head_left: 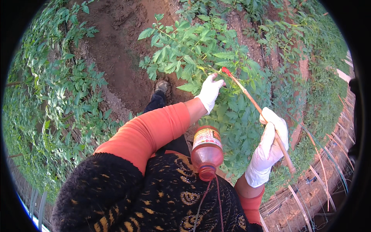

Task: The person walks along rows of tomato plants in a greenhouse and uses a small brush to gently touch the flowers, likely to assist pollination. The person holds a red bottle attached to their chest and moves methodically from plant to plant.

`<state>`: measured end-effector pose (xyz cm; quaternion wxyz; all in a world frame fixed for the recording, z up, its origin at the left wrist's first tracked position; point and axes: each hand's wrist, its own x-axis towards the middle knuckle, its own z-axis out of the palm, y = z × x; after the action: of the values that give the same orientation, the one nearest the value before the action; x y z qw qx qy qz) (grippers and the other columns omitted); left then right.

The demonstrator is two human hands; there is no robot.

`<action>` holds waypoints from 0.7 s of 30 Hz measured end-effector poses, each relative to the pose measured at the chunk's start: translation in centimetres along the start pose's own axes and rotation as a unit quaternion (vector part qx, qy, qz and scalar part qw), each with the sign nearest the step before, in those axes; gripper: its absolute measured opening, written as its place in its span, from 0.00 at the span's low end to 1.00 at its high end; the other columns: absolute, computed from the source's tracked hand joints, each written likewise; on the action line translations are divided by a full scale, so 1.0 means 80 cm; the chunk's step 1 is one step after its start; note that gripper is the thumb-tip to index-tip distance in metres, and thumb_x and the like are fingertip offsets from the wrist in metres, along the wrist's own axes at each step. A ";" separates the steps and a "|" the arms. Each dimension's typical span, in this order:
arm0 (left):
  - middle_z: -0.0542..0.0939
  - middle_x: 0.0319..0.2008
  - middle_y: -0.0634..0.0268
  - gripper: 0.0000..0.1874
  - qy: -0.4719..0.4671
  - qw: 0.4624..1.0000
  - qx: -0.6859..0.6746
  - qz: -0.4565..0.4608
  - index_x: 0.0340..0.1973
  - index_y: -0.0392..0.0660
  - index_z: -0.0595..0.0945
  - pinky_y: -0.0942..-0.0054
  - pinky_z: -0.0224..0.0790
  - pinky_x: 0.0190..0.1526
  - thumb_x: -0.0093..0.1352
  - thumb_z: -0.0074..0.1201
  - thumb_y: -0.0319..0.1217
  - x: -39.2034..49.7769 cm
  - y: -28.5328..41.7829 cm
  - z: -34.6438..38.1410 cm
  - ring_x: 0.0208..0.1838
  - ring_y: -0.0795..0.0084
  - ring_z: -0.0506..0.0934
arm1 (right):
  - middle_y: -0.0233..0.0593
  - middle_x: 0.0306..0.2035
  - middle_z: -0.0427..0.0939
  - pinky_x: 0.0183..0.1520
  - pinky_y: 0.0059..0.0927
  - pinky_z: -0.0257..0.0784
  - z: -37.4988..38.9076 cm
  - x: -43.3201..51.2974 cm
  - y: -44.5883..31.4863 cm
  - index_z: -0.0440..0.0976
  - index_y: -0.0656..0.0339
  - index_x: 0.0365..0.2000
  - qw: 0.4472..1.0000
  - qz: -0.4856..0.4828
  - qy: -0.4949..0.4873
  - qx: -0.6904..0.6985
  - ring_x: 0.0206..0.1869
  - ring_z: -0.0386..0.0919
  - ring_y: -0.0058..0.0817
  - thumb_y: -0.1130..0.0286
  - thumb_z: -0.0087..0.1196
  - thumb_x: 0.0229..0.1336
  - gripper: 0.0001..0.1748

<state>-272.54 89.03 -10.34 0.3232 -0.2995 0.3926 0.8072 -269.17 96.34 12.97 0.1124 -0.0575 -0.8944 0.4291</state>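
My right hand [274, 133], in a white glove, grips a thin wooden stick [246, 93] near its lower part. The stick slants up to the left, and its red tip [225, 70] is at a stem of a leafy green plant [188, 58], which looks like a tomato plant. Just left of and below that tip, my gloved left hand [211, 91] reaches into the plant with its fingertips at the stem; whether they pinch it is hard to tell. A clear plastic bottle [207, 153] with red residue and a printed label hangs by a cord in front of my chest.
Rows of similar plants [66, 116] stand to the left and right [318, 72]. Brown soil [118, 49] lies between them, with a shoe [162, 86] on it. Thin canes and strings [321, 174] run along the lower right.
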 end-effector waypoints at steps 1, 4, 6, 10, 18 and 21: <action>0.77 0.45 0.62 0.34 -0.004 1.000 0.008 0.004 0.66 0.40 0.55 0.58 0.57 0.55 0.67 0.49 0.35 0.003 -0.001 -0.002 0.52 0.72 0.71 | 0.44 0.34 0.77 0.37 0.24 0.68 0.002 0.001 0.001 0.75 0.70 0.37 1.000 -0.010 -0.001 -0.001 0.33 0.73 0.25 0.81 0.46 0.58 0.09; 0.77 0.46 0.58 0.36 -0.017 0.999 0.022 0.047 0.67 0.38 0.53 0.63 0.58 0.55 0.66 0.50 0.31 0.016 -0.008 -0.004 0.49 0.71 0.72 | 0.45 0.35 0.78 0.38 0.25 0.68 0.004 0.004 0.006 0.75 0.70 0.36 1.000 -0.026 0.001 0.007 0.34 0.73 0.26 0.80 0.46 0.58 0.08; 0.76 0.46 0.57 0.36 -0.028 0.997 0.008 0.074 0.66 0.38 0.54 0.67 0.60 0.54 0.66 0.51 0.29 0.025 -0.014 -0.006 0.47 0.71 0.73 | 0.45 0.35 0.78 0.38 0.25 0.69 0.002 0.004 0.008 0.75 0.70 0.36 0.999 -0.022 0.011 0.030 0.34 0.74 0.26 0.79 0.47 0.58 0.08; 0.75 0.44 0.59 0.33 -0.061 0.993 -0.044 0.089 0.65 0.39 0.58 0.74 0.61 0.52 0.65 0.50 0.27 0.035 -0.020 -0.009 0.42 0.72 0.74 | 0.45 0.35 0.78 0.38 0.25 0.69 0.001 0.007 0.014 0.75 0.70 0.36 1.000 -0.007 -0.007 0.019 0.34 0.74 0.26 0.80 0.46 0.58 0.08; 0.74 0.42 0.63 0.29 -0.056 0.992 -0.071 0.082 0.62 0.39 0.62 0.75 0.63 0.50 0.66 0.50 0.26 0.025 -0.018 -0.004 0.40 0.73 0.73 | 0.45 0.34 0.79 0.37 0.24 0.69 -0.010 0.005 0.000 0.76 0.71 0.35 1.000 -0.004 0.021 -0.002 0.33 0.74 0.26 0.80 0.46 0.55 0.10; 0.73 0.41 0.65 0.30 -0.067 0.990 -0.077 0.098 0.64 0.39 0.60 0.75 0.63 0.51 0.66 0.49 0.24 0.025 -0.021 -0.004 0.42 0.74 0.73 | 0.45 0.33 0.79 0.37 0.24 0.69 -0.010 0.003 -0.001 0.76 0.71 0.35 1.000 -0.019 0.014 0.012 0.32 0.74 0.26 0.79 0.46 0.55 0.10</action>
<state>-272.45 90.11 -12.75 0.2443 -0.2290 0.3342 0.8810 -269.21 96.95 13.57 0.1335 -0.0455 -0.8885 0.4368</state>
